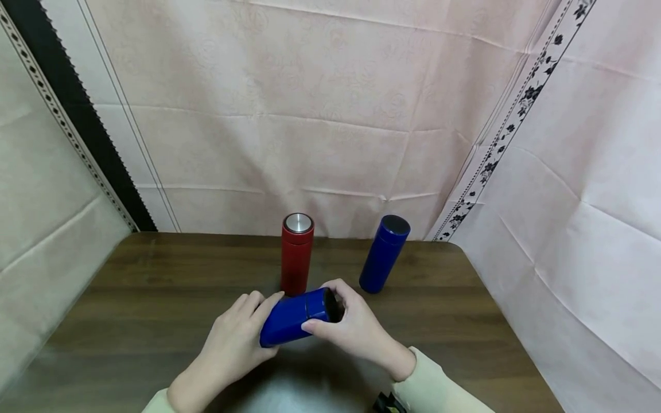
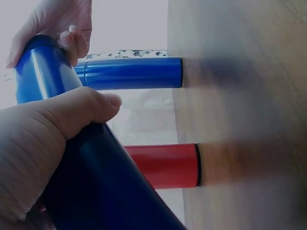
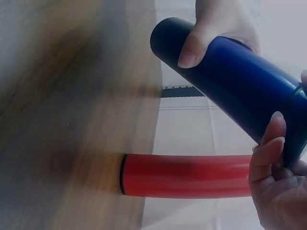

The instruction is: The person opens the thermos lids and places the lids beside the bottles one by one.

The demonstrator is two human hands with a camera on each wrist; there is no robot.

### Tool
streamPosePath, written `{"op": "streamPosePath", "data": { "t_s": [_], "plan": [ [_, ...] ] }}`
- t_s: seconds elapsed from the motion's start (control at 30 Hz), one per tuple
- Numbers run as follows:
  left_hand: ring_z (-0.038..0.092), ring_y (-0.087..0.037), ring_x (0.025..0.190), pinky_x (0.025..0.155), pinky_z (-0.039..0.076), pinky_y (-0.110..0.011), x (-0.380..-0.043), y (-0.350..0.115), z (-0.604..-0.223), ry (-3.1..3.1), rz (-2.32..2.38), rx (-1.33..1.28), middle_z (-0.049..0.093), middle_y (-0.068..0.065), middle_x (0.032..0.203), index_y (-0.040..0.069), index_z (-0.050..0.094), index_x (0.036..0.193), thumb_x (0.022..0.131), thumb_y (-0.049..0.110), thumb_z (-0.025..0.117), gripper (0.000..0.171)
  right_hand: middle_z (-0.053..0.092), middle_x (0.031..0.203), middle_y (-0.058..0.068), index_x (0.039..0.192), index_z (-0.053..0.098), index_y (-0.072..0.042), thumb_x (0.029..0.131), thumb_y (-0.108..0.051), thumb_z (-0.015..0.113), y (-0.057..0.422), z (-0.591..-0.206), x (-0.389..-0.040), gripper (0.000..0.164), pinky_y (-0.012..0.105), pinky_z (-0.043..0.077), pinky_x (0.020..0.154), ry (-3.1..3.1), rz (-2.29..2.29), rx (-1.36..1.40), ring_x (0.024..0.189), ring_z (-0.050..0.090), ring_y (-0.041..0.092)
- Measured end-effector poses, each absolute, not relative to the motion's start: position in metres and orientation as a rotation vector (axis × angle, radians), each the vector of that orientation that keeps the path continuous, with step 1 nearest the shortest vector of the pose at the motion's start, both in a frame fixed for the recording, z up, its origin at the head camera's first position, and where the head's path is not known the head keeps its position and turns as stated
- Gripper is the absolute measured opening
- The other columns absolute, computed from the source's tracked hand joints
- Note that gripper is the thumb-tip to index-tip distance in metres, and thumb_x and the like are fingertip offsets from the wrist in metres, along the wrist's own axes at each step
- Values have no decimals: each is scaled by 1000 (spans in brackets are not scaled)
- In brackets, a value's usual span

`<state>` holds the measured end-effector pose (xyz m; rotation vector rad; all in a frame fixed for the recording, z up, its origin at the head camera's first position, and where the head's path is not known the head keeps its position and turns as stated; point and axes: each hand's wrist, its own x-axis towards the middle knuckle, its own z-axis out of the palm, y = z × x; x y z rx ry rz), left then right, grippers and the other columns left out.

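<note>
A glossy blue thermos point(image 1: 289, 318) is held tilted above the table, its dark-topped lid end toward the right. My left hand point(image 1: 234, 335) grips its body, the thumb laid across it in the left wrist view. Around the lid curl the fingers and thumb of my right hand point(image 1: 356, 327). Just behind the held thermos stands a red thermos point(image 1: 296, 258) with a silver top, upright. Farther right, a second blue thermos point(image 1: 384, 255) with a dark top also stands upright. The inner fingers of my left hand are hidden behind the thermos in the head view.
The brown wooden table point(image 1: 155, 287) ends at a pale cloth backdrop point(image 1: 310, 115) just behind the standing thermoses. More cloth hangs at the left and right sides. A small black object point(image 1: 388, 403) shows by the right sleeve at the bottom edge.
</note>
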<state>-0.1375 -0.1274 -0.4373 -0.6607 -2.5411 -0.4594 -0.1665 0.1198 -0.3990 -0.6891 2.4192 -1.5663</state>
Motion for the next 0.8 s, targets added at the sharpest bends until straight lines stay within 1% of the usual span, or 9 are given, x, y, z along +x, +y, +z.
{"op": "streamPosePath", "data": {
  "t_s": [0.2,0.33,0.47,0.57,0.63,0.7,0.77,0.8],
  "plan": [
    [54,-16,90,72,57,-38,-137,-128,-436,-2553,-487,-680,55,1,102,14,50,140,57,40,93,97,61,108,-2,121,50,-28,82,-42,75,121,-398,-166,48,32,56,71,2431,-1557,-706,91,62,20],
    [59,-19,95,77,56,-43,-135,-129,-434,-2612,-541,-673,59,-3,108,13,43,146,59,41,92,104,61,109,-3,121,50,-27,82,-41,75,122,-397,-166,48,32,56,72,2424,-1553,-719,91,63,19],
    [61,-25,105,84,53,-51,-133,-129,-432,-2688,-655,-646,61,-6,121,19,34,151,63,37,91,107,62,109,-2,120,51,-26,81,-40,77,122,-397,-165,49,32,56,72,2433,-1567,-722,91,63,19],
    [55,-28,117,93,46,-55,-133,-127,-432,-2763,-754,-615,57,-4,131,26,26,153,66,31,90,108,61,109,-3,118,50,-26,80,-39,77,118,-397,-162,48,32,56,73,2453,-1594,-701,92,62,19],
    [51,-28,122,98,42,-57,-132,-123,-432,-2785,-801,-600,53,-3,135,29,24,154,69,28,89,107,60,110,-2,117,50,-25,80,-40,77,113,-397,-160,47,31,56,73,2463,-1627,-684,94,61,19],
    [48,-28,125,100,39,-57,-130,-119,-432,-2764,-797,-597,50,-4,137,27,26,153,69,29,88,104,60,110,-3,115,50,-25,80,-42,77,106,-398,-157,47,32,56,72,2475,-1668,-658,95,61,19],
    [48,-27,121,98,42,-55,-130,-115,-432,-2670,-756,-604,50,-6,134,21,36,148,67,32,89,98,60,109,-3,112,50,-25,80,-42,77,100,-400,-155,46,33,56,72,2482,-1710,-642,94,61,19],
    [48,-27,116,95,45,-53,-130,-113,-432,-2613,-723,-605,50,-8,130,18,41,144,65,34,90,95,60,109,-2,112,51,-24,80,-40,77,97,-397,-153,45,33,56,72,2476,-1731,-635,94,61,19]
  ]
}}
